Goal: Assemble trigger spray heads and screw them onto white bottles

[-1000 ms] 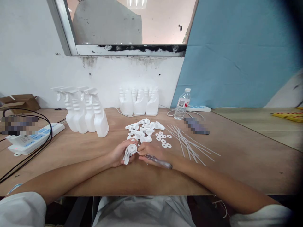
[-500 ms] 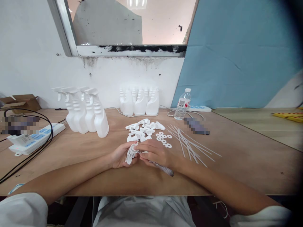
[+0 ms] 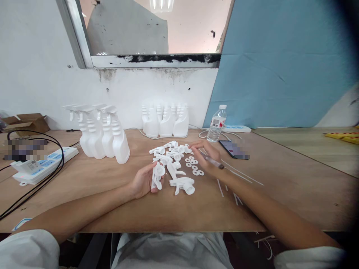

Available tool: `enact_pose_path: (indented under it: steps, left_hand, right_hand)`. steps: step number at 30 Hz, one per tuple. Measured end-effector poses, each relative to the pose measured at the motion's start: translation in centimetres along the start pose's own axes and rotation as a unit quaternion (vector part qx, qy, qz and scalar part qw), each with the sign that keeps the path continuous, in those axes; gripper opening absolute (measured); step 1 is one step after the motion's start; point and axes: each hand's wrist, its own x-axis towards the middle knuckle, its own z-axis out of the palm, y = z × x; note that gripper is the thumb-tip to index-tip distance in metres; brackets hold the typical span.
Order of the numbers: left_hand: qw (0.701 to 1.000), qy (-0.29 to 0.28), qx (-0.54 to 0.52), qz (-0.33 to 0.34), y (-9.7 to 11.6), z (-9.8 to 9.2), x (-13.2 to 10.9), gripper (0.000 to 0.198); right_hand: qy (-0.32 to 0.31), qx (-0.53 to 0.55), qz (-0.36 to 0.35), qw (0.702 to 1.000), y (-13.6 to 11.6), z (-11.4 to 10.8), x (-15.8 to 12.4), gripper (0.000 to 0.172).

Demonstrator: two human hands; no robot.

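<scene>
A white trigger spray head [image 3: 158, 175] rests in my left hand [image 3: 143, 181], its round collar facing up. My right hand [image 3: 206, 151] is up beside the pile, closed around a slim tool with a clear, purplish handle, which looks like a small screwdriver [image 3: 214, 162]. Its tip is hard to make out. Between the hands lie several more spray heads [image 3: 175, 170], one nearest me [image 3: 183, 185] on its side. Flat white ring washers [image 3: 194, 167] sit just below my right hand. Thin white dip tubes [image 3: 238, 173] are partly covered by my right hand and forearm.
White bottles with trigger heads [image 3: 120, 145] stand at left, and bottles without heads [image 3: 165, 125] along the wall. A water bottle [image 3: 215, 127] and a phone [image 3: 231, 149] are at back right. A power strip [image 3: 47, 164] with black cables lies left.
My right hand has moved up and right, away from my left hand, with the screwdriver still in it. The spray head in my left hand has turned more upright.
</scene>
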Motion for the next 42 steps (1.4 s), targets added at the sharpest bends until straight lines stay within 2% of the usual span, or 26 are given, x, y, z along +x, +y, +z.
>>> enact_pose_path:
  steps: [4,9,15,17,20,22,24,27,30,33,35,38,39,40,41,42]
  left_hand:
    - [0.991,0.026,0.045,0.121,0.2,0.0,-0.1,0.031]
    - [0.975,0.058,0.075,0.203,1.2,-1.3,0.5,0.03]
    - [0.94,0.167,0.136,0.264,1.9,-3.7,1.5,0.034]
    - [0.928,0.161,0.199,0.27,1.7,-3.8,1.2,0.034]
    - [0.904,0.107,0.317,0.267,1.3,-3.2,0.2,0.03]
    - [0.877,0.074,0.394,0.264,1.0,-2.6,-0.4,0.028]
    - [0.836,0.056,0.479,0.262,1.0,-2.2,-0.8,0.027]
    - [0.748,0.039,0.601,0.278,1.0,-2.1,-0.8,0.024]
    - [0.681,0.03,0.658,0.321,1.1,-2.1,-0.3,0.022]
    - [0.621,0.057,0.689,0.37,1.8,-2.2,0.0,0.019]
    - [0.543,0.089,0.728,0.409,3.3,-2.6,-0.1,0.019]
    - [0.366,0.117,0.802,0.457,7.1,-3.7,-0.9,0.015]
    - [0.323,0.14,0.818,0.456,8.6,-4.1,-1.4,0.017]
    - [0.3,0.2,0.821,0.443,9.9,-4.5,-1.8,0.022]
    - [0.288,0.277,0.814,0.422,11.2,-4.8,-2.4,0.029]
    - [0.285,0.351,0.81,0.374,12.3,-4.9,-2.9,0.035]
  right_hand:
    - [0.053,0.08,0.12,0.988,1.4,-0.8,0.7,0.014]
    - [0.087,0.126,0.173,0.973,2.8,-1.1,1.2,0.017]
    - [0.094,0.148,0.227,0.958,4.4,-0.9,1.1,0.019]
    - [0.108,0.161,0.243,0.95,4.6,-0.9,1.2,0.02]
    - [0.124,0.183,0.256,0.941,4.8,-0.9,1.3,0.019]
    - [0.128,0.194,0.262,0.937,5.0,-0.9,1.3,0.019]
    - [0.131,0.201,0.27,0.932,5.1,-0.9,1.4,0.018]
    - [0.131,0.212,0.276,0.928,5.2,-0.9,1.3,0.018]
    - [0.128,0.218,0.277,0.927,5.1,-0.9,1.3,0.019]
    - [0.127,0.215,0.283,0.926,4.7,-1.0,1.4,0.02]
    - [0.127,0.218,0.287,0.924,4.5,-1.1,1.6,0.02]
    - [0.123,0.223,0.29,0.922,4.3,-1.1,1.7,0.02]
    - [0.122,0.222,0.29,0.923,4.2,-1.1,1.7,0.02]
    - [0.121,0.219,0.289,0.924,4.2,-1.1,1.7,0.02]
    - [0.121,0.215,0.289,0.925,4.2,-1.1,1.7,0.02]
    - [0.119,0.211,0.29,0.926,4.1,-1.0,1.6,0.02]
